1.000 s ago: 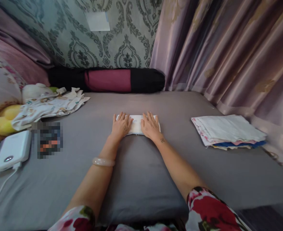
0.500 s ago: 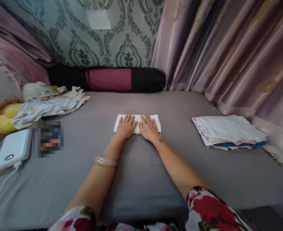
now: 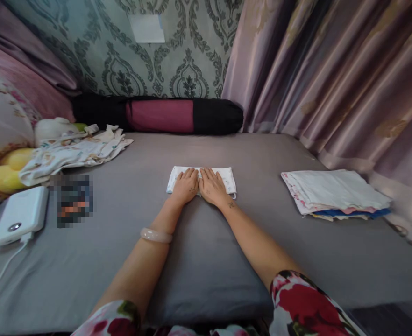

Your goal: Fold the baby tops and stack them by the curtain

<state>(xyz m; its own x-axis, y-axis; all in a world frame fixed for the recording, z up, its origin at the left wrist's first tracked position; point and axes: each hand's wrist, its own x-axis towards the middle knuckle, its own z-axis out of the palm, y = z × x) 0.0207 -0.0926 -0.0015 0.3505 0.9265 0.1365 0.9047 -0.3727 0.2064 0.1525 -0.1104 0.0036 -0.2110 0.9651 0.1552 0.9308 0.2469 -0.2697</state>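
Observation:
A small folded white cloth (image 3: 230,177) lies flat on the grey bed sheet (image 3: 206,247), straight ahead of me. My left hand (image 3: 187,185) rests palm down on its middle, fingers stretched forward. Right beside it, my right hand (image 3: 211,185) also presses flat on the cloth, fingers out. The two hands nearly touch at the thumbs and cover much of the cloth's centre. To the right sits a stack of folded cloths (image 3: 335,191), white on top with pink, blue and yellowish edges below.
A long black and maroon bolster (image 3: 160,115) lies along the wall. On the left are a crumpled printed cloth (image 3: 76,151), a yellow plush item (image 3: 3,177), a white power bank (image 3: 21,215) with a cable, and a blurred-out object (image 3: 74,200). Curtains (image 3: 297,70) hang at the right.
Both hands have slid inward along the cloth, closing the gap between them. More of the cloth's two ends shows. The view has shifted very slightly.

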